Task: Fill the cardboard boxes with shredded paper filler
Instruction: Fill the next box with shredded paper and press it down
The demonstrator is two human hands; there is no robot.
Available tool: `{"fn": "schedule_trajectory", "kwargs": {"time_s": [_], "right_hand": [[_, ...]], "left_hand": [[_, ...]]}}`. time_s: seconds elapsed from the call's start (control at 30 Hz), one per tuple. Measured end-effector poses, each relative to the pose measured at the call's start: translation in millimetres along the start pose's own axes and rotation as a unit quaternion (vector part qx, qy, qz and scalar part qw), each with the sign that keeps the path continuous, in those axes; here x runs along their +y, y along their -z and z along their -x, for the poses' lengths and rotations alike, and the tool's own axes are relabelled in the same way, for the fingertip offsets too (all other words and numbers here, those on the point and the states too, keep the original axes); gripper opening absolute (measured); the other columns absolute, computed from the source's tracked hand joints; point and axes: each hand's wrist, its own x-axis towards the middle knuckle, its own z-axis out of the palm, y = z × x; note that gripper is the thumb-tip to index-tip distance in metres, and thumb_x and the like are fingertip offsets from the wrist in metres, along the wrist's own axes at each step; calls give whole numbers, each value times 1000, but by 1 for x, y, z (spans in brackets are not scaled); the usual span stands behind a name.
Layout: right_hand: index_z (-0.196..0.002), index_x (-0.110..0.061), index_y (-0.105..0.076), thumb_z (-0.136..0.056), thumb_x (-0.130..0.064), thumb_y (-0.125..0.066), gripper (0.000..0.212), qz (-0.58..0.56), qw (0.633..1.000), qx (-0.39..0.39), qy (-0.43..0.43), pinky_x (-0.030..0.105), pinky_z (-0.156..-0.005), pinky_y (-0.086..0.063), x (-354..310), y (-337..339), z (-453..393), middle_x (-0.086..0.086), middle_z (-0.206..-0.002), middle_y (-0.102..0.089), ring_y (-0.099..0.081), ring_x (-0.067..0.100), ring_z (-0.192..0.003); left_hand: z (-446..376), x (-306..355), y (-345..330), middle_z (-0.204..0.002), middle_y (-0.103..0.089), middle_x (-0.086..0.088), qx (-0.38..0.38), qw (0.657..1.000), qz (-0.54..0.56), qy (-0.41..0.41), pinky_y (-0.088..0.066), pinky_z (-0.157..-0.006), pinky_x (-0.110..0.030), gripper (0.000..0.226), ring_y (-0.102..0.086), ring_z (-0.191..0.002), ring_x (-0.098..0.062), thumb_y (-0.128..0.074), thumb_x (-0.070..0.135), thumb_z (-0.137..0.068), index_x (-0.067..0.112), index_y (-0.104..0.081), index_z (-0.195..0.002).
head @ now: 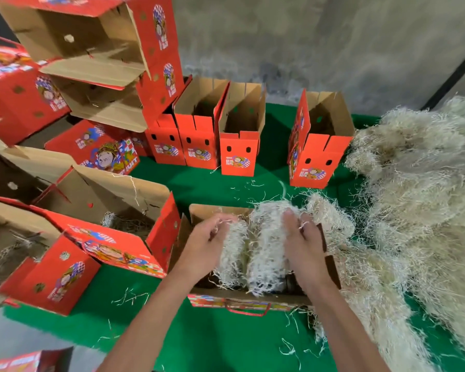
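Head view looks down on a green-covered table (pixel 215 345) where a person stands over an open cardboard box (pixel 250 298) right in front of them. Both hands are down in it: the left hand (pixel 208 242) and right hand (pixel 304 245) have their fingers curled into a wad of pale shredded paper filler (pixel 263 245), each grasping a share of it and working it into the box. The wad sits inside the box and bulges above its rim.

The box lies with its long axis running left to right across the table, its open top facing up and a red carry handle (pixel 249 311) on the near wall pointing toward the person.

From where I stand, the likely trouble is overflow. The filler is springy, and strands already hang over the right rim toward the big loose heap of filler (pixel 419 189) beside it; let go too soon and the wad may puff back up and shed more onto the table. Pressing hard near one wall could also bow the cardboard or push the box sideways.

Further back, four upright red boxes (pixel 240 146) stand open and look unfilled, so much seems left to do.
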Motion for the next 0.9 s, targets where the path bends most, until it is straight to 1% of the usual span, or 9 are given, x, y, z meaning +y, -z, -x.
{"fn": "schedule_trajectory", "kwargs": {"time_s": [0.07, 0.17, 0.3, 0.4, 0.53, 0.6, 0.63, 0.8, 0.9], "right_hand": [[-112, -62, -54, -92, -78, -38, 30, -7, 999, -42, 6, 21, -88, -55, -9, -12, 7, -18, -110, -70, -65, -5, -101], [-103, -62, -65, -95, -76, -34, 35, 1, 991, -130, 33, 18, -73, -52, -24, -18, 16, -25, -99, -71, -68, -5, -90], [-98, -42, -68, -97, -57, -52, 22, 35, 989, 0, 142, 33, -49, -48, -21, -13, 16, 4, -80, -67, -55, 25, -57], [-103, -29, -61, -93, -67, -50, 41, 37, 991, 46, 116, 24, -48, -42, -13, -15, 12, 3, -74, -65, -59, 14, -54], [-134, -21, -50, -72, -98, -36, 100, 30, 998, -20, -59, 33, -98, -51, -8, -28, 8, -5, -113, -67, -65, 7, -103], [-125, 3, -45, -75, -95, -41, 110, 25, 1000, -12, -10, 24, -73, -20, -16, -42, 13, 4, -70, -62, -67, 11, -70], [-81, -8, -60, -81, -88, -43, 82, 56, 998, 8, 31, 20, -56, -26, -12, -49, 11, 4, -55, -54, -59, 9, -52], [-53, -22, -39, -105, -54, -40, 60, 88, 988, 7, 131, 26, -41, -22, -8, -40, 1, -6, -40, -35, -29, 10, -37], [-55, -10, -41, -104, -52, -41, 64, 77, 990, 31, 118, 28, -44, -26, -4, -44, -2, 0, -43, -38, -31, 13, -41]], "left_hand": [[2, 12, -8, -111, -59, 29, -24, 992, 60, 107, -43, -89, -26, 49, -56, -99, -1, -47, 84, -82, 54, -58, -119], [4, 21, -21, -107, -56, 41, 12, 973, 145, 181, -36, -106, -34, 72, -50, -103, 18, -40, 102, -61, 60, -56, -117], [6, 24, -30, -80, -68, 15, 127, 946, 210, 213, -48, -61, -11, 46, -61, -62, 12, -48, 65, -94, 36, -55, -130], [7, 24, -29, -121, -67, 10, 124, 915, 316, 218, -52, -95, -29, 46, -67, -98, -3, -56, 56, -95, 34, -54, -135], [6, 39, -27, -123, -71, 2, 11, 900, 392, 189, -49, -99, -41, 46, -67, -113, -18, -49, 55, -97, 26, -66, -128], [7, 40, -38, -118, -68, 15, 23, 926, 330, 182, -46, -103, -35, 34, -63, -115, -10, -50, 51, -100, 32, -62, -124], [7, 39, -45, -111, -64, 25, 55, 947, 271, 166, -44, -103, -28, 24, -59, -113, -3, -50, 49, -101, 37, -59, -119], [-7, 30, -27, -55, -54, 5, 171, 950, 211, 152, -35, -50, -21, 43, -47, -44, -8, -52, 53, -98, 21, -59, -70], [-4, 30, -34, -57, -47, 3, 176, 951, 206, 147, -37, -41, -21, 47, -37, -45, -3, -42, 48, -103, 15, -57, -74]]}}
